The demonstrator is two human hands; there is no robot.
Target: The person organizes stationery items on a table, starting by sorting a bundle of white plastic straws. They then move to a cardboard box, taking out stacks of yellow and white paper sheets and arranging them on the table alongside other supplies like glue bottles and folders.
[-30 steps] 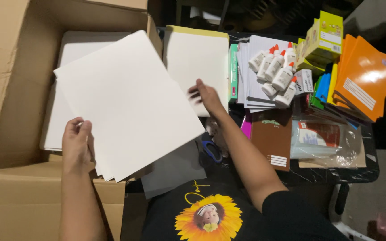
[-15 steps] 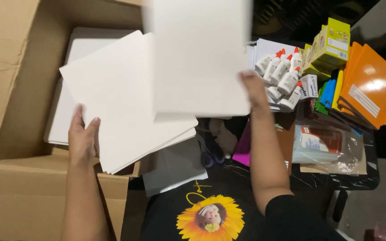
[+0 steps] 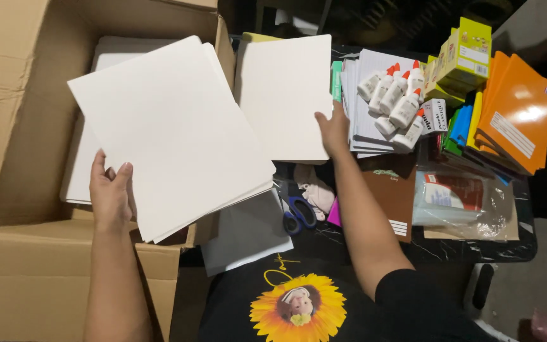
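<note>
My left hand [image 3: 110, 193] grips the near corner of a thick stack of white sheets [image 3: 172, 130], held tilted over an open cardboard box [image 3: 17, 126]. More white sheets [image 3: 77, 171] lie flat inside the box beneath it. My right hand [image 3: 335, 131] rests on the right edge of a single white sheet [image 3: 284, 95], which lies on a pile on the dark table to the right of the box. Its fingers press on the sheet's edge.
Right of the sheet are a stack of pale notebooks [image 3: 365, 120], several white glue bottles with orange caps [image 3: 397, 98], yellow-green boxes [image 3: 466, 54] and orange notebooks [image 3: 517, 117]. Blue-handled scissors [image 3: 297, 213], a brown notebook [image 3: 395, 196] and a clear plastic bag [image 3: 466, 199] lie nearer me.
My right hand lifted one white sheet off the stack, carried it up and to the right, and has laid it on the pile beside the box. My left hand kept its hold on the stack.
</note>
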